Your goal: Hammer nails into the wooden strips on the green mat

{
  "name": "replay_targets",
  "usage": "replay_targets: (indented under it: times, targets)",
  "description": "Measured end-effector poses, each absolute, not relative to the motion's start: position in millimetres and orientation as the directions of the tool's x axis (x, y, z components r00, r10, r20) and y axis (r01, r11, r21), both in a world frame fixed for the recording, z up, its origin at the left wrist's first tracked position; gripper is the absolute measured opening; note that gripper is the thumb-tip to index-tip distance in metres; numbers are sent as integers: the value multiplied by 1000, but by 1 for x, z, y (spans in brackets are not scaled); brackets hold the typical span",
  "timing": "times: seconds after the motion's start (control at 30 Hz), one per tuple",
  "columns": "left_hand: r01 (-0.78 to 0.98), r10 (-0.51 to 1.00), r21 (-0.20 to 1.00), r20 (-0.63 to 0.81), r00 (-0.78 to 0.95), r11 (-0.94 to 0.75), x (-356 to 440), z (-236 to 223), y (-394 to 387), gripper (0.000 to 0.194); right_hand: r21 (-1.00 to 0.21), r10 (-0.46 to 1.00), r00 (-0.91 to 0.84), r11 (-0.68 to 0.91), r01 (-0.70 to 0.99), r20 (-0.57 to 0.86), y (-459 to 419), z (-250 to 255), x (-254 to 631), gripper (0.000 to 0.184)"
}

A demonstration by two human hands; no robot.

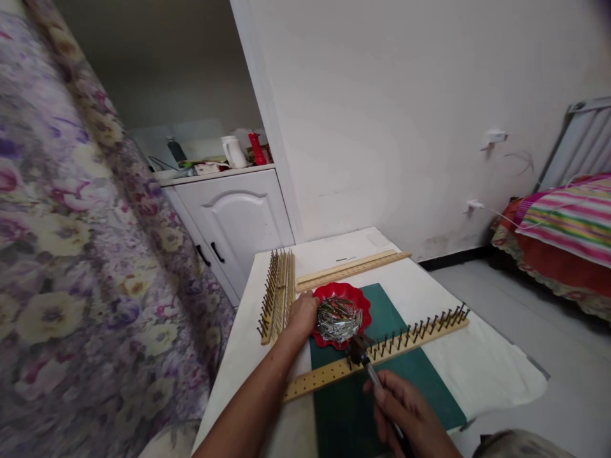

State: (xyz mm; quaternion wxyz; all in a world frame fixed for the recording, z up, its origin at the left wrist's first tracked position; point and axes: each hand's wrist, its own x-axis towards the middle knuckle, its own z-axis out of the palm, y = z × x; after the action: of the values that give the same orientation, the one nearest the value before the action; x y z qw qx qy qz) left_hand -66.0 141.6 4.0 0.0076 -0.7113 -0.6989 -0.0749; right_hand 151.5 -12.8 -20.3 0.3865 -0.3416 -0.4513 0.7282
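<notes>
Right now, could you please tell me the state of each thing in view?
Red bowl: holding loose nails
Front strip: right part nail-studded, left-end holes bare
Hammer: held in right hand, head at front strip
Leftmost strip: nail-studded
Far strips: lying flat, unstudded
Green mat: lying flat
Cabinet door: shut

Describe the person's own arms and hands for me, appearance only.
The left grip and right grip are ungloved human hands. The left forearm is bare, with no sleeve or watch showing. Any rings are too small to tell.
</notes>
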Motion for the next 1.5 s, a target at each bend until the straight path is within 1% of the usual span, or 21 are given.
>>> replay_targets:
  times: [0.13,0.27,0.4,0.53,0.6,0.73,0.83,0.93,1.1,1.27,1.5]
  targets:
    - [996,996,79,91,23,-30,-66,6,144,28,-924,876,-464,-276,-264,-129,-12,-24,151,40]
    - [996,993,57,91,70,-75,-68,8,138,25,-923,870,-478,-275,-271,-119,-12,-24,151,41]
    - [994,989,60,123,87,-95,-71,8,127,22,-922,873,-473,-276,-272,-121,-13,-20,151,40]
    - [991,983,94,167,78,-95,-73,11,110,18,-924,880,-457,-273,-267,-128,-15,-15,151,37]
    - [982,974,159,217,70,-106,-74,14,98,17,-927,885,-452,-257,-273,-113,-15,-13,152,36]
    - [879,935,425,348,61,-215,-71,15,63,17,-926,904,-413,-243,-288,-108,-15,-10,154,34]
    - [792,942,561,332,53,-242,-64,7,34,16,-929,910,-398,-244,-279,-119,-16,-9,156,35]
    - [754,951,612,306,51,-238,-54,-4,14,15,-936,914,-392,-226,-271,-107,-17,-8,158,37]
    - [759,953,603,294,74,-245,-43,-15,5,16,-940,913,-397,-216,-263,-98,-18,-5,159,35]
    - [799,948,544,304,97,-256,-45,-15,7,17,-943,915,-392,-212,-257,-99,-17,-4,158,35]
    - [847,957,470,256,137,-248,-44,-10,5,18,-945,906,-409,-220,-243,-106,-18,-3,158,36]
